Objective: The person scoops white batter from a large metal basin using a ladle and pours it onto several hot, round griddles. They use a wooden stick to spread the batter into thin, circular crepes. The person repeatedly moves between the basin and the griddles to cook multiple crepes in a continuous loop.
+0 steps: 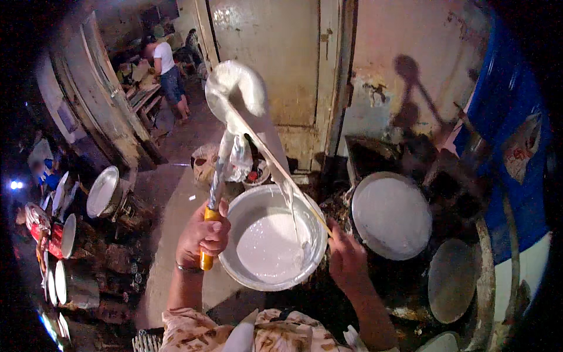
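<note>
My left hand (202, 235) grips the yellow handle of a ladle-like tool (213, 211), its shaft smeared with white. The round head (253, 86) at its top is thickly coated in white and held up beyond the basin. Between the fingers of my right hand (347, 257) is the near end of a thin stick (286, 174). This stick slants up to the left, its far end against the coated head. White strands hang from it over a metal basin (228, 268) in front of me. Thick white liquid (266, 248) fills the basin's lower part.
At right stand a wide round pan (391, 215) with a pale surface and a darker round lid or pan (454, 281). Another basin (103, 191) is at left. A person (166, 66) stands by a table beyond the doorway. A door (268, 57) faces me; a blue sheet (497, 132) hangs right.
</note>
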`<state>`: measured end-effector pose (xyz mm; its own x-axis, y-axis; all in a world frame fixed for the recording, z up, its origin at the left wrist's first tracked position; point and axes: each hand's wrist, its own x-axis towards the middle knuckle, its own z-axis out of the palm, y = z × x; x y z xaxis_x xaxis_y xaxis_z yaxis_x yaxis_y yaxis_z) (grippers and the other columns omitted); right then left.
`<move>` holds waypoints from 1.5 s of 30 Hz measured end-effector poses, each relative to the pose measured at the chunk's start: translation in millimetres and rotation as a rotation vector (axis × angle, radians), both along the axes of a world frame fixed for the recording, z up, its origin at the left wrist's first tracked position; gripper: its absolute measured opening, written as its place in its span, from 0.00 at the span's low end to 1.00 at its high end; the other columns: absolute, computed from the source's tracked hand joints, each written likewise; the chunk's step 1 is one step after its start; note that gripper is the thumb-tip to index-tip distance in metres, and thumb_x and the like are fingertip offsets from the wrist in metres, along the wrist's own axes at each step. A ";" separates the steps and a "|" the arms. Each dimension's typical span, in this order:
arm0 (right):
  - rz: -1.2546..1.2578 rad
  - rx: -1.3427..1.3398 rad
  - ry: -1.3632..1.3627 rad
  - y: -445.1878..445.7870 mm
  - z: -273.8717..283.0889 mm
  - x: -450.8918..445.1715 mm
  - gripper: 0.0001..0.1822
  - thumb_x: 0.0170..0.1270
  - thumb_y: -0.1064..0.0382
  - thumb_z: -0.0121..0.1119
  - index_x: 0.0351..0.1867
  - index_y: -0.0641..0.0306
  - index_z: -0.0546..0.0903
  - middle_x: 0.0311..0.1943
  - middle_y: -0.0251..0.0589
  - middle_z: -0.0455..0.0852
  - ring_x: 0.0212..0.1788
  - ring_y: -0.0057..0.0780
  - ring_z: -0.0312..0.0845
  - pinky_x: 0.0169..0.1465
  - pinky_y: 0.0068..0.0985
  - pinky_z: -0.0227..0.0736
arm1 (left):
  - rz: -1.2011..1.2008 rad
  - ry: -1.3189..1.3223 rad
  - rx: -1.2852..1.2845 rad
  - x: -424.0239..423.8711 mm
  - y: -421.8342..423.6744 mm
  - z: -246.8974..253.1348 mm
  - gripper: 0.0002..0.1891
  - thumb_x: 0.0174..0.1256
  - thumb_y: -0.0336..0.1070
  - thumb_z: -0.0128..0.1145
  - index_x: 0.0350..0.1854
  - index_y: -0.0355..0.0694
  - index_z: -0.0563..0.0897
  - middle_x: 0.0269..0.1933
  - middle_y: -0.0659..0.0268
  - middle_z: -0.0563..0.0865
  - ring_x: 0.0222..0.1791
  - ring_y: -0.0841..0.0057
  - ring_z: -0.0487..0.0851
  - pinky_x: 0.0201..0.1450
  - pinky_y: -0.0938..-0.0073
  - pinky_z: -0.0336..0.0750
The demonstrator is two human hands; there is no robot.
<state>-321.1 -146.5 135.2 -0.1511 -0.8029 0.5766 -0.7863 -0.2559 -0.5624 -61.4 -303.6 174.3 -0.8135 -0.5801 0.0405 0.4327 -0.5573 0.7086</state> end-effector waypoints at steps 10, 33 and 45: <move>-0.112 0.129 -0.233 -3.5 -89.5 27.4 0.18 0.58 0.73 0.47 0.51 0.70 0.72 0.31 0.58 0.80 0.35 0.51 0.78 0.38 0.39 0.74 | -0.250 0.137 1.099 22.2 -16.4 -139.8 0.07 0.67 0.27 0.39 0.45 0.34 0.68 0.20 0.75 0.63 0.15 0.90 0.63 0.13 0.91 0.63; -0.050 -0.241 -0.240 -51.7 35.6 23.9 0.18 0.61 0.72 0.49 0.53 0.70 0.72 0.35 0.51 0.82 0.29 0.38 0.80 0.36 0.27 0.75 | 0.004 -0.060 0.151 21.9 -57.3 33.0 0.15 0.63 0.28 0.46 0.52 0.40 0.68 0.21 0.77 0.65 0.12 0.95 0.60 0.07 0.95 0.55; -0.364 0.216 -0.794 17.0 -152.6 23.6 0.10 0.66 0.66 0.45 0.35 0.70 0.76 0.14 0.34 0.74 0.13 0.17 0.65 0.18 0.18 0.62 | -0.414 0.750 1.072 10.0 5.7 -116.1 0.15 0.64 0.29 0.44 0.53 0.34 0.67 0.22 0.71 0.68 0.15 0.89 0.66 0.14 0.89 0.66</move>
<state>-297.5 -129.5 -17.4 -0.7072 -0.7061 0.0360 -0.1569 0.1071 -0.9818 -51.4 -297.9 58.2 -0.9155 -0.3281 0.2329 0.1871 -0.8596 -0.4754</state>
